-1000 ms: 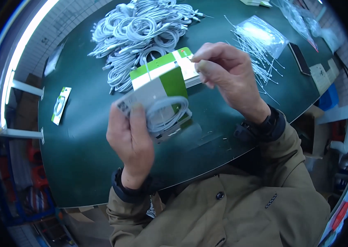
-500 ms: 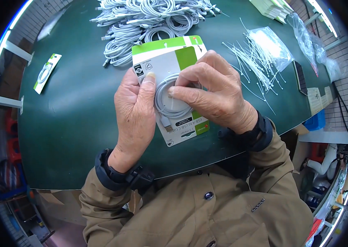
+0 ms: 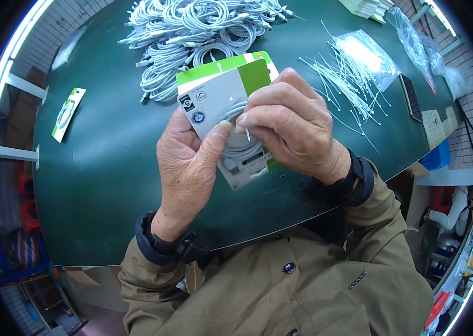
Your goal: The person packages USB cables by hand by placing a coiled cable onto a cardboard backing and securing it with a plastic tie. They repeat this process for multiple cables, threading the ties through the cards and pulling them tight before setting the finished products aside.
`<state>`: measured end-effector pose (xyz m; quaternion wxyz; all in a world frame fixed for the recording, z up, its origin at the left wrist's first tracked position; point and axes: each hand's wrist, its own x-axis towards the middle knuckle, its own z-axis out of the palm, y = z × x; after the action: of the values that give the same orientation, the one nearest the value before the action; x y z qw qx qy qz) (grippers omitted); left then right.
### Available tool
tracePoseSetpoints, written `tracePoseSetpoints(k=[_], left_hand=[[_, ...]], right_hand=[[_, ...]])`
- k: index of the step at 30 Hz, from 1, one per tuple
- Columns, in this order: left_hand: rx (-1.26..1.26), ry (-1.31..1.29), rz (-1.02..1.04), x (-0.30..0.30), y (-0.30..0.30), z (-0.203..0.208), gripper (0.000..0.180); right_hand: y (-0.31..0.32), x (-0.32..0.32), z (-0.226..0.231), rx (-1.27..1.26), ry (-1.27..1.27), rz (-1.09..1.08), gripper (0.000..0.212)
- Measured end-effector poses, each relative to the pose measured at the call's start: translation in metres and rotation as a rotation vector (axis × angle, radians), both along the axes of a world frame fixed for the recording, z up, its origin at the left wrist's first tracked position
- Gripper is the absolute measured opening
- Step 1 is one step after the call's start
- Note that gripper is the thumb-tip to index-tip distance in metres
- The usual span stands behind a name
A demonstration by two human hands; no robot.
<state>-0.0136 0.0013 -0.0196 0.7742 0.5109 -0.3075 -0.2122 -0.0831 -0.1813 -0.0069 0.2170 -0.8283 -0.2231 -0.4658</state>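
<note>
My left hand (image 3: 187, 162) grips a white and green packaging card (image 3: 214, 92), its thumb pressed on the front beside a coiled grey-white cable (image 3: 246, 150). A second green-topped card (image 3: 219, 66) shows behind the first. From the right, my right hand (image 3: 298, 123) closes in a pinch at the coil's upper edge. A short white strip, which looks like a cable tie (image 3: 249, 135), sticks out under its fingertips. Those fingers hide part of the coil and the card. The held cards are tilted above the green table (image 3: 108, 190).
Beyond the cards lies a heap of coiled cables (image 3: 203, 33). Loose white cable ties (image 3: 348, 78) spread at the right beside a clear bag (image 3: 368, 56) and a dark phone-like slab (image 3: 411, 98). A carded cable (image 3: 68, 115) lies far left; more cards (image 3: 365, 8) are stacked at the back.
My right fingers have drawn together into a pinch at the coil's top, with the white strip now showing. My left thumb has moved down and right onto the coil's edge. The card is tilted differently.
</note>
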Motion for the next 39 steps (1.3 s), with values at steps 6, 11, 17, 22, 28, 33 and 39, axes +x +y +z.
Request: tracePoseSetpoints(k=[6, 11, 17, 22, 28, 33, 39], left_hand=[[-0.033, 0.076, -0.005, 0.0073, 0.0011, -0.0052, 0.034], [-0.059, 0.099, 0.009, 0.0086, 0.0009, -0.0027, 0.034], [-0.055, 0.086, 0.026, 0.0084, 0.0007, -0.0007, 0.033], [-0.028, 0.082, 0.040, 0.0077, 0.0017, 0.0015, 0.033], [-0.048, 0.080, 0.039, 0.0069, -0.0001, 0.0008, 0.032], [-0.025, 0.087, 0.045, 0.0074, 0.0006, -0.0020, 0.033], [-0.008, 0.111, 0.020, 0.0048, 0.0006, -0.0023, 0.035]], right_hand=[[0.0046, -0.0056, 0.0038, 0.037, 0.041, 0.069, 0.022], [0.0088, -0.0090, 0.0046, 0.076, 0.061, 0.156, 0.023], [0.0069, -0.0103, 0.0017, 0.156, 0.114, 0.257, 0.024], [0.0108, -0.0080, -0.0022, 0.231, 0.082, 0.273, 0.022], [0.0086, -0.0087, -0.0007, 0.208, 0.098, 0.296, 0.025], [0.0061, -0.0081, -0.0004, 0.178, 0.127, 0.306, 0.031], [0.0089, -0.0076, -0.0004, 0.181, 0.125, 0.212, 0.032]])
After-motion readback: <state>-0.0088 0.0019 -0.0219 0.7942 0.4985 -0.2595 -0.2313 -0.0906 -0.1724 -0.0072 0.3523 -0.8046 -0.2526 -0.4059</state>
